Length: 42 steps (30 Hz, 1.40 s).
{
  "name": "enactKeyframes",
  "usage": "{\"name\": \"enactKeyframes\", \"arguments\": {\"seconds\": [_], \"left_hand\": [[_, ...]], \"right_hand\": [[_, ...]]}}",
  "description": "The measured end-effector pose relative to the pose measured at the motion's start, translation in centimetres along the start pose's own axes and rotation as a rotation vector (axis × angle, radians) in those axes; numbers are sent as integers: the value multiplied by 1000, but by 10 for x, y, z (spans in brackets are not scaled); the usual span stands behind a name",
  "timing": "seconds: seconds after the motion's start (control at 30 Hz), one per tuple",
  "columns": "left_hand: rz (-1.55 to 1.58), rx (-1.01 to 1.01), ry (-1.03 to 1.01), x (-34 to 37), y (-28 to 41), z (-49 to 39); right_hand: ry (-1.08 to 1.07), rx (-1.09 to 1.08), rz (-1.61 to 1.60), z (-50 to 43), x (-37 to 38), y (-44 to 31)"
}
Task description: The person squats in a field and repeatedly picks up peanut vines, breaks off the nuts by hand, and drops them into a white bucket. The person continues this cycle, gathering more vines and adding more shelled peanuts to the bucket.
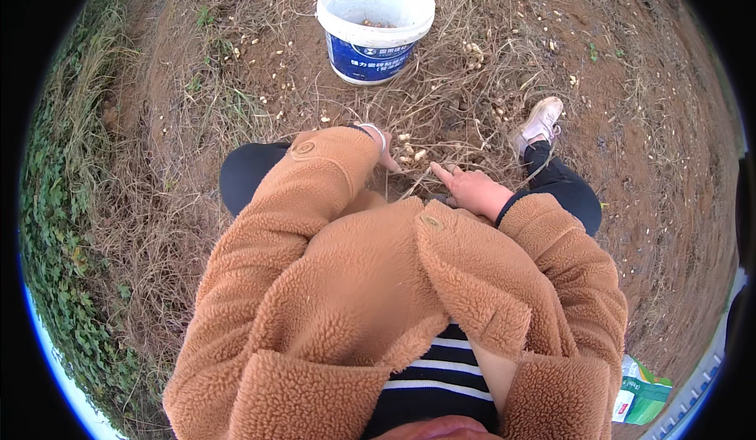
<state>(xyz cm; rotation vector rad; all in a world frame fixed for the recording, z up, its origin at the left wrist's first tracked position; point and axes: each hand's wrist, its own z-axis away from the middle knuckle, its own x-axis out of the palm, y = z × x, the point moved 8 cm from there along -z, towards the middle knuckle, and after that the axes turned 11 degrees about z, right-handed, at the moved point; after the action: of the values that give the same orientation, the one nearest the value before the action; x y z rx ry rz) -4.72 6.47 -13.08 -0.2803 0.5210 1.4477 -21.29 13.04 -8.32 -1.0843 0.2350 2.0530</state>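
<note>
My left hand (384,149), with a pale bracelet at the wrist, reaches down to the dry peanut plants (449,127) on the soil; the sleeve and wrist hide part of it. Opposite it, my right hand (469,188) is low over the same stems with its index finger extended and the other fingers bent. Whether either hand grips a stem cannot be made out. Between the hands lie several pale peanut pods (413,155). Beyond them stands a white plastic bucket (375,32) with a blue printed band, upright, with some small contents at its bottom.
Loose pods (254,61) are scattered over brown soil and dried stems. A light shoe (542,122) on my outstretched foot is at the right. Green leafy plants (53,251) border the left edge. A green and white bag (644,393) lies at the lower right.
</note>
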Motion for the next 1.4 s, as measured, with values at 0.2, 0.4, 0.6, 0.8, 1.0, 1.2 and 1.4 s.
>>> {"name": "enactKeyframes", "arguments": {"seconds": [0.2, 0.4, 0.6, 0.8, 1.0, 1.2, 1.4], "left_hand": [[-64, -50, 210, -13, -35, -2], [174, 100, 505, -44, -26, 25], [609, 121, 1064, -79, -41, 84], [1350, 44, 992, -37, -68, 71], [1148, -170, 800, -14, -77, 51], [2037, 238, 114, -11, -40, 40], [1765, 72, 67, -17, -53, 43]], "right_hand": [[-354, -1, -250, -17, -17, -20], [477, 84, -374, 26, -155, 71], [329, 37, -314, -38, -114, 54], [173, -2, -763, -70, -77, 18], [388, -49, -915, -75, -83, 4], [537, -119, -467, -69, -94, -23], [511, -286, -337, -67, -96, -58]]}}
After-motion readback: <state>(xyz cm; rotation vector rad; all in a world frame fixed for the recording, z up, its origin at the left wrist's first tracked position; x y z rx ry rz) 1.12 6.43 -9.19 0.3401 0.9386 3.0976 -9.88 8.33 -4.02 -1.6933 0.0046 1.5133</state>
